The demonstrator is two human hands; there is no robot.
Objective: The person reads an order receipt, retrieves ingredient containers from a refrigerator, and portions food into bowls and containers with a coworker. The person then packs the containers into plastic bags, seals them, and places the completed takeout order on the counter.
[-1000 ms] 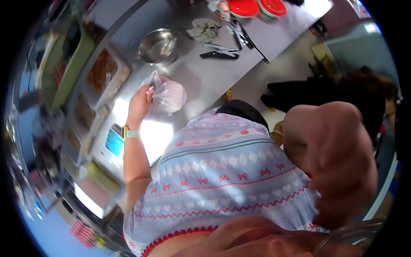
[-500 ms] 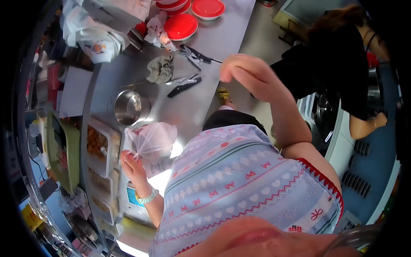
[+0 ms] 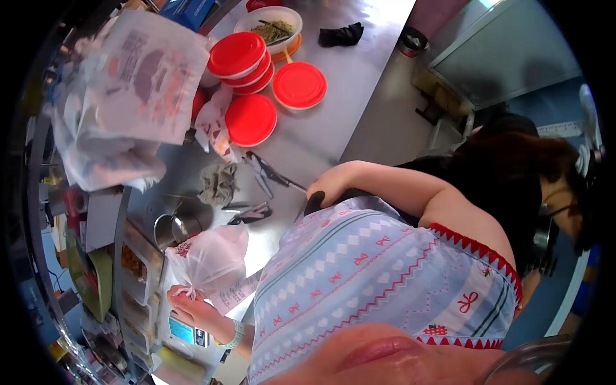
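Observation:
My left hand (image 3: 196, 313), with a band at the wrist, is closed on the tied top of a white translucent plastic bag (image 3: 215, 253). The bag hangs over the metal counter (image 3: 369, 48), with a printed slip (image 3: 234, 294) beside it. My right hand (image 3: 333, 185) is at the counter edge by my apron, fingers bent around a dark rounded item (image 3: 314, 203) that I cannot identify. Black-handled tools (image 3: 273, 172) lie just left of it, near a crumpled cloth (image 3: 218, 184) and a metal bowl (image 3: 176, 230).
Red-lidded bowls (image 3: 300, 85), an open bowl of food (image 3: 276, 29) and a black cloth-like item (image 3: 341, 35) are on the counter. White bags (image 3: 138, 77) hang at upper left. Food containers (image 3: 138, 263) line the left. A person in black (image 3: 468, 167) is close on the right.
The view has swung toward the red-lidded bowls. My right hand has come down from the air to the counter edge. My left hand still holds the bag.

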